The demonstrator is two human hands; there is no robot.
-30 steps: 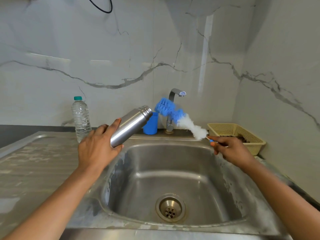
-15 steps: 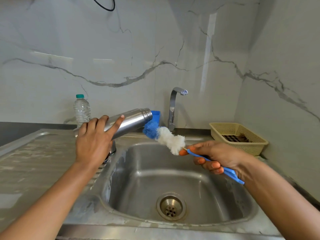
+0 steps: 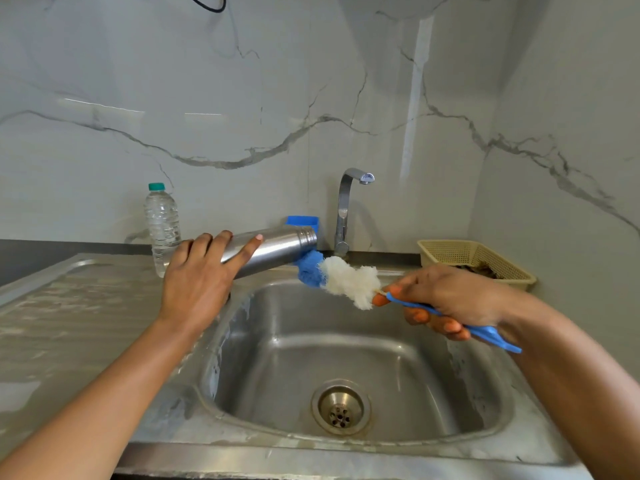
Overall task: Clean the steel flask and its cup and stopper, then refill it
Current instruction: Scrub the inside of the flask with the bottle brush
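My left hand (image 3: 197, 282) grips the steel flask (image 3: 277, 249), held nearly level over the sink's left rim with its open threaded mouth pointing right. My right hand (image 3: 446, 299) holds a bottle brush (image 3: 346, 280) by its blue handle. The brush's blue and white bristle head lies just below and right of the flask's mouth, outside it. A blue cup (image 3: 302, 221) stands behind the flask near the tap, mostly hidden. No stopper is visible.
The steel sink basin (image 3: 398, 368) with its drain (image 3: 341, 408) lies below my hands. A tap (image 3: 346, 209) stands at the back, spout shut off. A clear water bottle (image 3: 162, 228) stands back left on the drainboard. A beige basket (image 3: 474, 259) sits at right.
The brush came down from beside the tap to below the flask's mouth, and my right hand shifted its hold along the handle. The flask tipped from slanted upward to nearly level.
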